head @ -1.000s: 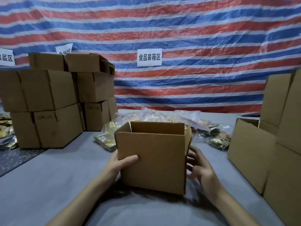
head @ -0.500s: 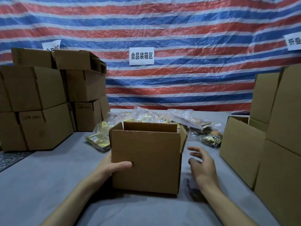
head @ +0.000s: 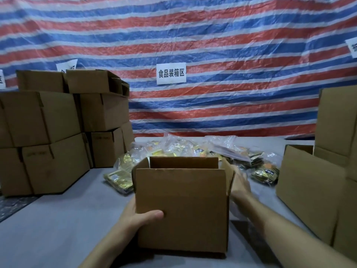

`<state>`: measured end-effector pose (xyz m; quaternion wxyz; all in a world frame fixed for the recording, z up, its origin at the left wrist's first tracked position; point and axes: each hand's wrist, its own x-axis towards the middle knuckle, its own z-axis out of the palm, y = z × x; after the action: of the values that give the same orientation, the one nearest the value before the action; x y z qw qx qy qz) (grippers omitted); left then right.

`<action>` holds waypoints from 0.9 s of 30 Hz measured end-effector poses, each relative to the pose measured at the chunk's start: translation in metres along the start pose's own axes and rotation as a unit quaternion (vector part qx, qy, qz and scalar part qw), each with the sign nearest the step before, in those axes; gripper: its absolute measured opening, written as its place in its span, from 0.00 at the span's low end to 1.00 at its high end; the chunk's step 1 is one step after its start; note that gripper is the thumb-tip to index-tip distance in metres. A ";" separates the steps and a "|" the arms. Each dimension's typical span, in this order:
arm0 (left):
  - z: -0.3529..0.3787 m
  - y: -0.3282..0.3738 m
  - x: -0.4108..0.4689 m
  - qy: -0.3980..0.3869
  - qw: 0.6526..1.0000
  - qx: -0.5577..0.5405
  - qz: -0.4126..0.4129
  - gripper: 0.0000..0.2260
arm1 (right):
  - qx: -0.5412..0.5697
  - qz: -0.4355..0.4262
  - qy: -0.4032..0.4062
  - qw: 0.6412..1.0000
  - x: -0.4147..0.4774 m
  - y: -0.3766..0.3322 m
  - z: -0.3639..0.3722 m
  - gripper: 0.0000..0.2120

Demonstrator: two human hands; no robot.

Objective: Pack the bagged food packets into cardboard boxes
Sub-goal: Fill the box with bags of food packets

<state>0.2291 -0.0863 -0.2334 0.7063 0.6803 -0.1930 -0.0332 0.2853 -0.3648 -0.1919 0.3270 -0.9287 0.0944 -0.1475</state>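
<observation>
Packing of this carton seems to be at its very start, as far as we can judge. The open cardboard box point(head: 181, 206) stands upright on the grey table point(head: 58, 229), directly in front of us, with its top flaps standing up. We see only the upper part of its far inner wall, so we cannot tell if anything already lies on its bottom. The left hand point(head: 135, 215) grasps the box at its lower left corner, with the thumb pressed on the front face and the other fingers hidden behind the side. The right hand point(head: 239, 182) is just beside the right flap, but it is blurred, and we cannot tell whether its fingers are spread or curled; it appears to hold nothing. The bagged food packets point(head: 266, 173) lie in a loose heap on the table behind the box and on both sides of it, so many of them are not packed yet. At the left there is a stack of closed boxes point(head: 48, 117); we suppose these are finished, though nothing shows what is inside them. At the right stand more boxes point(head: 309, 180), the nearest one apparently open at the top. In our judgement the larger part of the work remains: to fill this box, to close it, and to go on with the next ones.
</observation>
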 end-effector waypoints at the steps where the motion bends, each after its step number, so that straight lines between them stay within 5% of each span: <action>1: -0.001 -0.001 0.001 -0.002 1.000 0.000 -0.001 0.41 | -0.048 -0.017 0.000 0.999 0.010 0.002 0.000 0.23; 6: -0.006 -0.004 0.009 -0.015 1.000 0.021 -0.015 0.47 | -0.175 -0.003 -0.027 0.984 0.077 0.017 0.000 0.22; 11: -0.010 -0.005 0.011 -0.046 0.999 0.011 0.006 0.29 | -0.109 0.043 -0.025 0.993 0.117 0.032 0.000 0.24; 13: -0.010 -0.007 0.010 -0.032 0.999 0.005 0.001 0.33 | -0.100 0.001 0.040 0.994 0.125 0.036 0.004 0.21; 18: -0.006 -0.005 0.008 -0.016 1.000 0.010 -0.008 0.45 | 0.107 0.001 0.184 0.977 0.117 0.013 0.000 0.21; 27: -0.001 0.001 0.002 0.004 1.000 0.001 -0.012 0.44 | 0.350 0.060 0.296 0.887 0.090 -0.048 -0.042 0.18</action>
<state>0.2312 -0.0859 -0.2322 0.7059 0.6834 -0.1820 -0.0390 0.3594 -0.3764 -0.1109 0.5961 -0.6594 0.1850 -0.4192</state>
